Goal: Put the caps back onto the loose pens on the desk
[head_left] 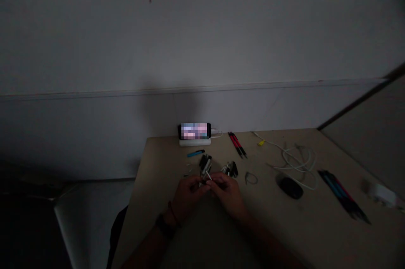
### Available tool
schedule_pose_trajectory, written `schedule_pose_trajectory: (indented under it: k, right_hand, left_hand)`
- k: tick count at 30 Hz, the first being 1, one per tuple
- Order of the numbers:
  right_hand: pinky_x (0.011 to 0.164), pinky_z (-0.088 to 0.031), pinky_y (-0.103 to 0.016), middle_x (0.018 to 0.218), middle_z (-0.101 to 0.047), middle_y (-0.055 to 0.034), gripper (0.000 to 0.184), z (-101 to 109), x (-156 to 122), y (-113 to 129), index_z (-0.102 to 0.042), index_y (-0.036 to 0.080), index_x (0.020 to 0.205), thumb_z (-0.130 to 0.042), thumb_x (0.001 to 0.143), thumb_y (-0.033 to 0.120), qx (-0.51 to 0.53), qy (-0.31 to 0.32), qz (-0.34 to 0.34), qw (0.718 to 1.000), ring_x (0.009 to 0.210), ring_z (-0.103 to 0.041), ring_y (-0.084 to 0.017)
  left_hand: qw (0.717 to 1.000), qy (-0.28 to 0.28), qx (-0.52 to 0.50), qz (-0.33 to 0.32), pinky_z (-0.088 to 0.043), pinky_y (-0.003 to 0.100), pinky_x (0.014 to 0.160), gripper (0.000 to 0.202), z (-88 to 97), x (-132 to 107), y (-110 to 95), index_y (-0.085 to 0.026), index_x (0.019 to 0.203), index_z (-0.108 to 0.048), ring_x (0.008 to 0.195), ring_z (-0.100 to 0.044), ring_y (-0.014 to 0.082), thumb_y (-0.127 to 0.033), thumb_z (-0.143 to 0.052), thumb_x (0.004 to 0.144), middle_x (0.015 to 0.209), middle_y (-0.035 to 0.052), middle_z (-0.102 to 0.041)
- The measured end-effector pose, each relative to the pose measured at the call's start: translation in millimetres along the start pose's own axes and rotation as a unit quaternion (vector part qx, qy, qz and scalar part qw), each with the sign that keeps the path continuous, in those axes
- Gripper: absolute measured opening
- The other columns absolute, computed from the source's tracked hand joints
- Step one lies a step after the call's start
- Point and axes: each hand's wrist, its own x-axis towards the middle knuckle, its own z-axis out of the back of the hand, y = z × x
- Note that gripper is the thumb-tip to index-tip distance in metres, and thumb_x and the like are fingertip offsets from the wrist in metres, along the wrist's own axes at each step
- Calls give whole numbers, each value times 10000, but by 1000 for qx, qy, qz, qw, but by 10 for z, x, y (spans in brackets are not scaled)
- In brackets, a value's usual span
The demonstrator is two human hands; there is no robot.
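hands together over the table, and it's a tight, narrow pinch: left hand (190,195) and right hand (226,191) both close on a small black-and-white part (205,177), mostly hidden by the fingers and too dim to identify. one slip in this poor light could drop it, and a stray knuckle could scatter the loose black-and-white pieces (229,169) just beside the right hand at one o'clock, about three of them, though it's hard to count. further out at twelve o'clock, one blue handled tool (195,153) lies below one phone (194,131) propped on a white stand (195,142), its screen lit. at one o'clock, two red-and-black pens (237,144) lie side by side, with one small grey wire loop (251,178) nearer in at two o'clock. one black computer mouse (290,187) sits at three o'clock, below one tangled white cable (297,165) that could snag a sleeve reaching across. past them, a bundle of long black, blue and red sticks (343,195), at least four, too tight to count, and one blurred white plug (382,195), all on the beige tabletop (316,235).
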Motion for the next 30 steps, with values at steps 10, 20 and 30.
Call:
schedule_pose_trajectory:
  k: [10, 20, 30]
  right_hand:
    - [424, -442, -246, 642, -697, -25, 328, 9, 26, 25, -710, 189, 748, -796, 689, 500, 15, 17, -3, 1000, 459, -556, -130]
    - [454, -507, -253, 574, -687, -17, 407, 119, 79, 153, -734, 172, 822, -744, 739, 570, -17, 49, 21, 998, 446, -608, -141]
    - [376, -460, -181, 805, -769, -53, 404, 73, -18, 93, -713, 155, 867, -724, 772, 548, 18, 202, -66, 977, 390, -588, -78]
  left_hand:
    - [1000, -4, 3, -7, -253, 239, 544, 285, -4, 16, 22, -168, 768, -697, 548, -294, 99, -452, -704, 767, 556, -72, -322]
    - [976, -96, -198, -8, -265, 202, 472, 364, 10, 67, 34, -147, 894, -701, 481, -330, 69, -499, -696, 803, 551, -67, -422]
    - [928, -70, -364, 45, -173, 155, 378, 423, 73, 65, 0, -146, 908, -657, 381, -188, 27, -512, -781, 736, 449, -138, -259]
